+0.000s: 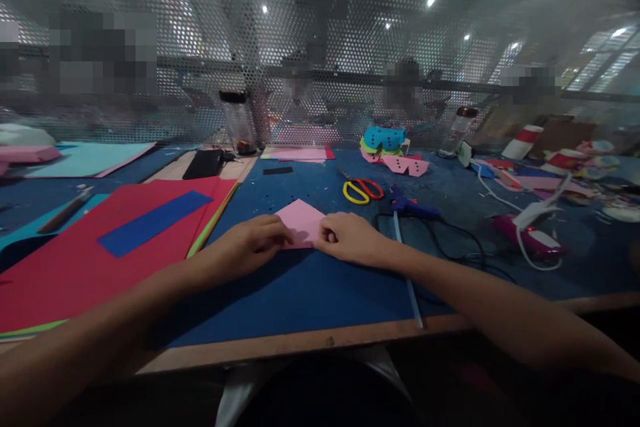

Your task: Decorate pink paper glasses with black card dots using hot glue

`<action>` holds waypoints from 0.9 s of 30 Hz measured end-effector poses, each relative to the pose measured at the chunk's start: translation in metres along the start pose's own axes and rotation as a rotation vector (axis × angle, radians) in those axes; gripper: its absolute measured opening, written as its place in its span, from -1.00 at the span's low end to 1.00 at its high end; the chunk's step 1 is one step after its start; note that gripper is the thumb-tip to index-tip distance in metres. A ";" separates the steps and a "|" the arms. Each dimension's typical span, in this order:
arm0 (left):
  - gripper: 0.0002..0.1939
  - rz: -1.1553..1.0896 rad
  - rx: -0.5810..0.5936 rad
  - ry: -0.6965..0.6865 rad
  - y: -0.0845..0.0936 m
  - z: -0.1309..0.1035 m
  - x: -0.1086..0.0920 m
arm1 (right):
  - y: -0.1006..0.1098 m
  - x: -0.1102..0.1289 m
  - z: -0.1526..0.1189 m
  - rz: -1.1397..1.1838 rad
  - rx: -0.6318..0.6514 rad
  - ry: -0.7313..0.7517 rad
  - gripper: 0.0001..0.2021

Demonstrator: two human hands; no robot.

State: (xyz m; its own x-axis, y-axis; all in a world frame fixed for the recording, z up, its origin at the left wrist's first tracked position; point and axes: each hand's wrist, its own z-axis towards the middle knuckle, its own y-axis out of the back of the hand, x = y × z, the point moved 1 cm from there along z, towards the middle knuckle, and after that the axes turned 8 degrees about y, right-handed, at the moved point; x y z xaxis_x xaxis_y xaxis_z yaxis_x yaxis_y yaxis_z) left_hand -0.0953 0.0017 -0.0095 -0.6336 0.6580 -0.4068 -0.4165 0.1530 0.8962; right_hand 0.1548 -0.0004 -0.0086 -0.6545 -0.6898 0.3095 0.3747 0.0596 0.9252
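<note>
A pink piece of paper (301, 219) with a pointed top lies on the blue table mat (310, 290) in front of me. My left hand (255, 240) is closed on its left lower corner, fingers curled down. At the right lower edge, my right hand (347, 237) pinches the same paper between thumb and forefinger. Just beyond it lie scissors (363, 191) with one yellow and one red handle. To the right rests a blue glue gun (413, 205), with a clear glue stick (407, 273) running toward the table's front edge.
Red sheets (135, 267) with a blue strip (155, 222) cover the left side. Behind are a black phone (203, 164), a jar (237, 123) and cut-out paper shapes (384, 140). A magenta tool (535, 239) with a white cord lies right. A perforated metal screen stands behind.
</note>
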 end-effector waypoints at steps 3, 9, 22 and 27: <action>-0.60 0.092 0.017 -0.103 -0.001 -0.002 0.001 | 0.000 0.000 0.001 -0.024 0.007 -0.011 -0.81; -0.54 0.252 0.000 -0.176 -0.002 -0.002 0.001 | 0.002 0.002 0.002 -0.008 0.020 -0.033 -0.79; -0.49 0.432 0.022 -0.205 -0.005 -0.002 -0.013 | 0.001 0.007 0.001 -0.049 0.009 -0.070 -0.88; -0.48 0.414 0.004 -0.213 -0.007 -0.002 -0.009 | 0.004 0.008 0.001 -0.069 0.044 -0.117 -0.87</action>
State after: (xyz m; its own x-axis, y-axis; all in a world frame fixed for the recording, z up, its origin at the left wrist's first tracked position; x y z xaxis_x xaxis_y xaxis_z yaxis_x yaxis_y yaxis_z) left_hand -0.0876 -0.0068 -0.0117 -0.5980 0.8009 0.0298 -0.1541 -0.1514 0.9764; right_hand 0.1505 -0.0049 -0.0020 -0.7505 -0.6049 0.2662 0.2988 0.0486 0.9531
